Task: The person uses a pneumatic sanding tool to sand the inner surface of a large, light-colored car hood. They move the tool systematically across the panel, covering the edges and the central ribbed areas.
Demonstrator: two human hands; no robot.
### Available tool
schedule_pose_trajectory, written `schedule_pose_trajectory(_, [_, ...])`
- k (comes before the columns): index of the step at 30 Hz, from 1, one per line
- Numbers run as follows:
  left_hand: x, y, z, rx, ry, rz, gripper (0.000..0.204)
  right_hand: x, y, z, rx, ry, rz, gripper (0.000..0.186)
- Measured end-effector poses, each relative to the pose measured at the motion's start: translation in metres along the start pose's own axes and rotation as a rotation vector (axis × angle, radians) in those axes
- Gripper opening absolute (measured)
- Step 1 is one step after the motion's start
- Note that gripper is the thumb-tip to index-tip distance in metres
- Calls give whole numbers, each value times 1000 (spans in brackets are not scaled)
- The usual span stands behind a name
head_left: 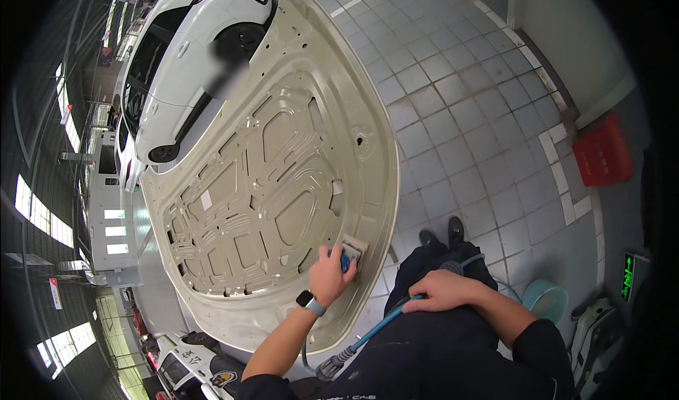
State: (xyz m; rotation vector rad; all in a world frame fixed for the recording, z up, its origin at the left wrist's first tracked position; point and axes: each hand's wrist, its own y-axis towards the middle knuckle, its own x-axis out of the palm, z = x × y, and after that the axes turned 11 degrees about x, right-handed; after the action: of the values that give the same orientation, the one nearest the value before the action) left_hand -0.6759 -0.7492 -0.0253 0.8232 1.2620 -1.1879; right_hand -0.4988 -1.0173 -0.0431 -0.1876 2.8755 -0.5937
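1. A beige car bonnet panel [276, 174], underside up, is being worked at its near right edge, where a blue-bodied sanding tool [349, 253] with a square pad is pressed flat.
2. The left hand [329, 276] is closed around the tool; the right hand [442, 290] is closed on the blue air hose [378, 329], held against the lap.
3. Progress is judged early: only this edge is under the pad, and no difference in finish can be told across the panel.
4. A pale blue bucket [546, 301] stands on the tiled floor [460, 117]; its contents cannot be told. A red crate [602, 152] lies near the wall, contents unseen.
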Motion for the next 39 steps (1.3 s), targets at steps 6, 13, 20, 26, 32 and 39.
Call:
schedule_pose_trajectory(6, [-2, 36, 8, -31, -24, 12, 40, -15, 8, -6, 25, -25, 19, 58])
schedule_pose_trajectory(13, [-10, 102, 17, 72, -23, 42, 39, -34, 16, -24, 49, -14, 67, 56])
schedule_pose_trajectory(20, [-11, 130, 25, 82, -19, 62, 38, -51, 34, -29, 19, -64, 34, 57])
schedule_pose_trajectory(26, [-16, 209, 34, 10, -17, 162, 39, -92, 44, -28, -16, -123, -15, 56])
schedule_pose_trajectory(32, [-28, 229, 39, -100, -25, 121, 41, -149, 48, -18, -42, -158, -100, 57])
schedule_pose_trajectory(39, [-31, 157, 61, -215, 8, -37, 40, -205, 62, -6, -31, -190, -268, 58])
